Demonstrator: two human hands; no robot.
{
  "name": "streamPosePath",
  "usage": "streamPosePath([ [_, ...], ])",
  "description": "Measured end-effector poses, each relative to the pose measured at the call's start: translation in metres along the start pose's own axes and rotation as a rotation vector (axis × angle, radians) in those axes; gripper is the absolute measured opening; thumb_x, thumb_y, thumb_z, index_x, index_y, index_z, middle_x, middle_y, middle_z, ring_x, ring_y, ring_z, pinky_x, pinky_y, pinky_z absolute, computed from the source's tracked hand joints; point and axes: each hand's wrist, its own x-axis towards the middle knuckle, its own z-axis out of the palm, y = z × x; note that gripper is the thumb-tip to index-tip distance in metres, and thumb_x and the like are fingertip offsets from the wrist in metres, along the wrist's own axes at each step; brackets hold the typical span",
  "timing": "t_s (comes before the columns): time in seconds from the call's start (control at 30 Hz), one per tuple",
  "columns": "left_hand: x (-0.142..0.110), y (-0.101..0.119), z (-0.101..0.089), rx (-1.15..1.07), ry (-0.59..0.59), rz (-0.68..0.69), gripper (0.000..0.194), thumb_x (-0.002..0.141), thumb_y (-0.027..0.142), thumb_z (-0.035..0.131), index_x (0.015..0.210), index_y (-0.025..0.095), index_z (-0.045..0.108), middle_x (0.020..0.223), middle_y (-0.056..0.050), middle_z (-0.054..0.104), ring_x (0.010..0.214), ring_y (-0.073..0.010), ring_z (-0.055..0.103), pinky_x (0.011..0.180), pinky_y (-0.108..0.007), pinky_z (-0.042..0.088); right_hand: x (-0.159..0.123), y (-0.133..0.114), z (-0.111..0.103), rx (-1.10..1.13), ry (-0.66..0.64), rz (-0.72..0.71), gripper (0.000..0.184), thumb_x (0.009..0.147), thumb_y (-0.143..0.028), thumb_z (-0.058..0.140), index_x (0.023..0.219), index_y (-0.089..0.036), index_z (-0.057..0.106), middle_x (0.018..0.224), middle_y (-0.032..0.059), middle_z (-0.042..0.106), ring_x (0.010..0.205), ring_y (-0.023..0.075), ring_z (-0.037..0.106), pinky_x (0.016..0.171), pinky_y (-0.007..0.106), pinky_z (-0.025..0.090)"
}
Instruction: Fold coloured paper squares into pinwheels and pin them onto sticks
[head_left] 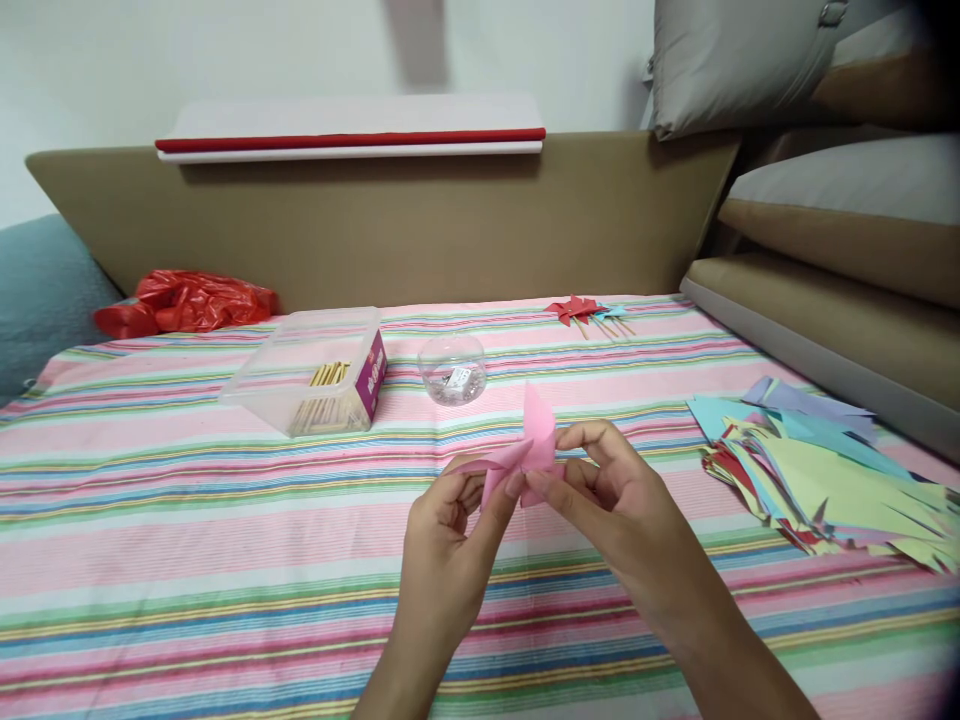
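Observation:
A pink paper pinwheel [538,430], its corners partly folded toward the middle, is held up above the striped cloth [300,560]. My left hand [457,520] pinches it from the left, thumb near the centre. From the other side my right hand [607,480] grips the paper between thumb and fingers, both thumbs almost meeting. Whether a pin is at the centre cannot be made out. Just beyond the hands stands a round clear tub [452,370] with small items and a white label inside.
Left of the tub is a clear plastic box [300,350] of thin sticks. Finished red and blue pinwheels on sticks [585,310] lie at the back. Coloured paper pieces [832,480] are heaped at right, beside stacked cushions [840,300]. A red plastic bag [195,300] lies back left.

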Motion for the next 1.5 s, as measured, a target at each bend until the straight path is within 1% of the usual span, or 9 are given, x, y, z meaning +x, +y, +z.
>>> streamPosePath([
  [0.1, 0.0, -0.002, -0.001, 0.025, -0.007, 0.024, 0.019, 0.09, 0.035, 0.074, 0.105, 0.024, 0.08, 0.095, -0.005, 0.077, 0.089, -0.0197, 0.071, 0.075, -0.025, 0.055, 0.0, -0.003, 0.001, 0.035, 0.033, 0.016, 0.044, 0.083, -0.046, 0.078, 0.117, -0.027, 0.057, 0.067, -0.0088, 0.04, 0.056, 0.0107, 0.03, 0.052, 0.024, 0.031],
  [0.17, 0.001, -0.003, -0.002, 0.042, -0.021, 0.047, 0.019, 0.091, 0.034, 0.073, 0.107, 0.025, 0.079, 0.096, -0.004, 0.077, 0.088, -0.0184, 0.071, 0.075, -0.025, 0.055, 0.0, -0.004, 0.0, 0.019, 0.017, 0.032, 0.048, 0.082, -0.047, 0.078, 0.122, -0.026, 0.06, 0.068, -0.008, 0.041, 0.057, 0.011, 0.03, 0.054, 0.026, 0.031],
  [0.3, 0.001, -0.006, -0.005, 0.08, -0.038, 0.088, 0.015, 0.093, 0.031, 0.071, 0.105, 0.027, 0.078, 0.095, -0.001, 0.076, 0.088, -0.0146, 0.07, 0.075, -0.021, 0.053, 0.0, -0.004, -0.003, -0.089, -0.048, 0.01, 0.029, 0.087, -0.05, 0.073, 0.103, -0.026, 0.071, 0.063, -0.0075, 0.026, 0.059, 0.0122, 0.026, 0.052, 0.027, 0.023],
  [0.47, 0.0, -0.006, -0.006, 0.084, -0.052, 0.106, 0.009, 0.094, 0.029, 0.07, 0.101, 0.027, 0.076, 0.092, 0.002, 0.075, 0.085, -0.0117, 0.07, 0.073, -0.019, 0.053, 0.002, -0.003, -0.005, -0.155, -0.065, -0.103, 0.019, 0.091, -0.043, 0.07, 0.086, -0.025, 0.07, 0.081, -0.0023, 0.053, 0.07, 0.014, 0.041, 0.062, 0.029, 0.034],
  [0.73, 0.0, -0.005, -0.005, 0.011, -0.083, 0.051, 0.008, 0.095, 0.03, 0.069, 0.096, 0.023, 0.067, 0.087, 0.002, 0.075, 0.086, -0.0118, 0.07, 0.075, -0.019, 0.053, 0.003, -0.001, -0.006, -0.12, -0.097, -0.16, 0.01, 0.092, -0.038, 0.069, 0.096, -0.03, 0.074, 0.098, -0.0017, 0.066, 0.084, 0.0163, 0.056, 0.072, 0.029, 0.045],
  [1.0, 0.0, -0.005, -0.006, 0.0, -0.123, 0.11, 0.004, 0.098, 0.025, 0.064, 0.1, 0.024, 0.068, 0.093, 0.001, 0.07, 0.088, -0.0113, 0.068, 0.078, -0.021, 0.053, 0.002, -0.004, -0.005, -0.208, -0.055, -0.293, 0.009, 0.095, -0.032, 0.067, 0.087, -0.029, 0.07, 0.087, -0.0032, 0.059, 0.076, 0.0118, 0.055, 0.061, 0.02, 0.045],
  [1.13, 0.0, -0.006, -0.007, 0.04, -0.113, 0.141, 0.005, 0.099, 0.023, 0.063, 0.101, 0.025, 0.067, 0.093, 0.001, 0.068, 0.088, -0.0118, 0.068, 0.077, -0.022, 0.054, 0.001, -0.004, -0.004, -0.214, -0.062, -0.32, 0.01, 0.097, -0.031, 0.065, 0.088, -0.028, 0.069, 0.088, -0.0028, 0.059, 0.077, 0.0113, 0.057, 0.063, 0.019, 0.048],
  [1.33, -0.001, -0.002, -0.016, 0.416, -0.077, 0.41, 0.022, 0.096, 0.011, 0.062, 0.109, 0.028, 0.068, 0.098, 0.002, 0.072, 0.091, -0.0104, 0.07, 0.073, -0.017, 0.055, 0.004, 0.005, -0.005, -0.349, -0.013, -0.59, 0.009, 0.098, -0.019, 0.062, 0.097, -0.027, 0.067, 0.098, -0.0007, 0.064, 0.093, 0.0126, 0.062, 0.078, 0.023, 0.051],
  [1.5, 0.001, 0.002, -0.024, 0.554, -0.114, 0.682, 0.033, 0.091, -0.002, 0.059, 0.114, 0.022, 0.064, 0.111, -0.002, 0.076, 0.107, -0.0145, 0.07, 0.093, -0.025, 0.055, 0.005, 0.009, -0.009, -0.452, -0.026, -0.806, 0.022, 0.095, -0.007, 0.059, 0.105, -0.024, 0.068, 0.099, 0.0012, 0.065, 0.098, 0.0142, 0.063, 0.084, 0.026, 0.052],
])
